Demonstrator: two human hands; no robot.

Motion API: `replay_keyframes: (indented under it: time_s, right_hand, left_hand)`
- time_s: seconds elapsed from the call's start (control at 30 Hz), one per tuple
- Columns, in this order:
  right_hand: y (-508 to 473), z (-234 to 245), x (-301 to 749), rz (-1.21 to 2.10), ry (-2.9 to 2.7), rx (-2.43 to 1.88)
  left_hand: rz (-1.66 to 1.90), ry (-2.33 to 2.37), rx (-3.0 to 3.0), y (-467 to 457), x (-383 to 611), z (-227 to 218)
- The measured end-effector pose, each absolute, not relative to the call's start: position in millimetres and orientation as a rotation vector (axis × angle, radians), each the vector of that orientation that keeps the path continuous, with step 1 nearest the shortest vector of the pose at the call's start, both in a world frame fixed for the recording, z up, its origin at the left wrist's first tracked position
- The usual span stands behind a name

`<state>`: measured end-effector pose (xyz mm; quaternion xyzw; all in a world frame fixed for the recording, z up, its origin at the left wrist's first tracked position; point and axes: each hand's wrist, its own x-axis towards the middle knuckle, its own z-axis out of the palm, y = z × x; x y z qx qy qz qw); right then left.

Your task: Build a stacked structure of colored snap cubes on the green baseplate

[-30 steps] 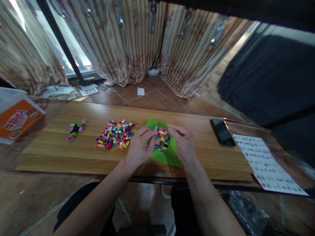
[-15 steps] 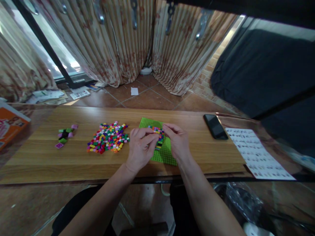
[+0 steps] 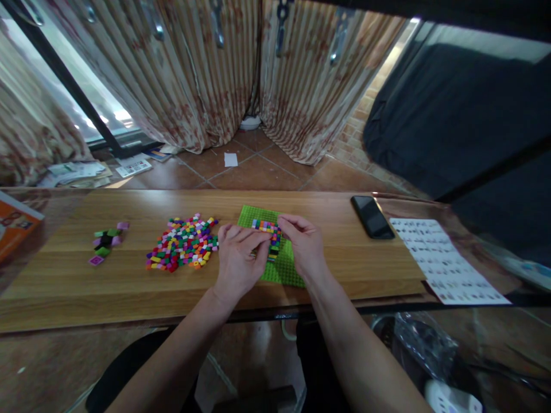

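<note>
A green studded baseplate [image 3: 286, 274] lies on the wooden table, partly covered by my hands. Small multicoloured toy bricks [image 3: 263, 225] are packed in rows on it. My left hand [image 3: 239, 258] is over the plate's left side, thumb and fingertips curled together beside the rows; anything between them is too small to make out. At the rows' right edge, my right hand [image 3: 307, 246] has thumb and forefinger pinched together, and what they grip is hidden. Left of my left hand spreads a pile of loose toy bricks [image 3: 185, 242] in many colours.
Farther left sits a small group of larger bricks [image 3: 107, 240] in pink, green and black. A black phone [image 3: 372, 217] and a printed sheet [image 3: 447, 261] lie to the right. An orange box [image 3: 17, 223] stands at the far left.
The whole view has shifted slightly. My left hand has drawn a little back from the brick rows, so more of them shows. My right hand stays at their right edge.
</note>
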<state>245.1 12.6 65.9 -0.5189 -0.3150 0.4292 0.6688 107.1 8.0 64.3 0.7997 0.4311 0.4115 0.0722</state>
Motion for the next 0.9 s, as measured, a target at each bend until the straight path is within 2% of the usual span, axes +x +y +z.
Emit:
replay_keyframes:
  time_s: [0.9]
  right_hand:
    - [14.9,61.4,246.0,0.972,-0.685,-1.141]
  left_hand:
    - [1.158,1.296,2.437,8.6,111.4,63.4]
